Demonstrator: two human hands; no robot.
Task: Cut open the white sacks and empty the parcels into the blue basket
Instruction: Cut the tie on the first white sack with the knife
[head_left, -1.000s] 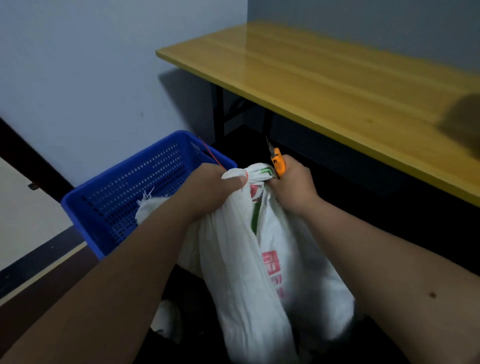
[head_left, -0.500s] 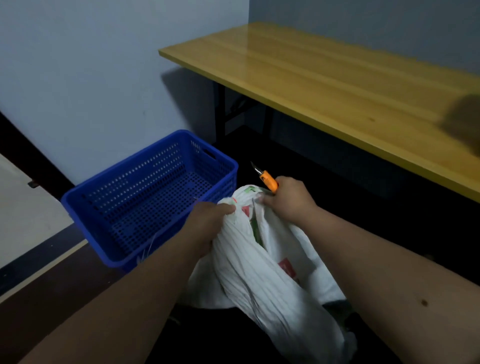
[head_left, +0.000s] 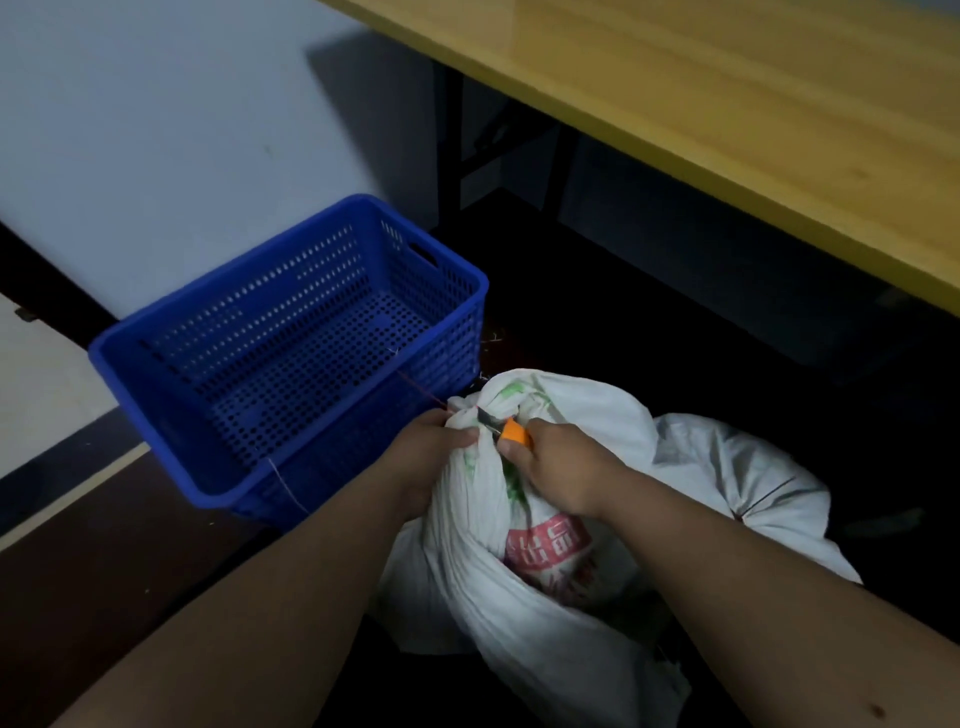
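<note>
One white sack (head_left: 524, 519) sits tied at the blue basket's (head_left: 156, 364) four o'clock corner; left hand (head_left: 434, 457) grip bunches its neck, right hand (head_left: 558, 462) grip clamps an orange cutter (head_left: 511, 432) there. Basket holds no parcels; cutting, emptying remain.

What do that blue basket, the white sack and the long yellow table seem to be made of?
The blue basket looks like moulded plastic: one even colour, with regular holes in walls and floor. The white sack seems woven plastic cloth, creased and gathered, with red and green print; the weave is too small to confirm. The yellow table looks like varnished wood, grained and glossy, though it may be laminate.
</note>
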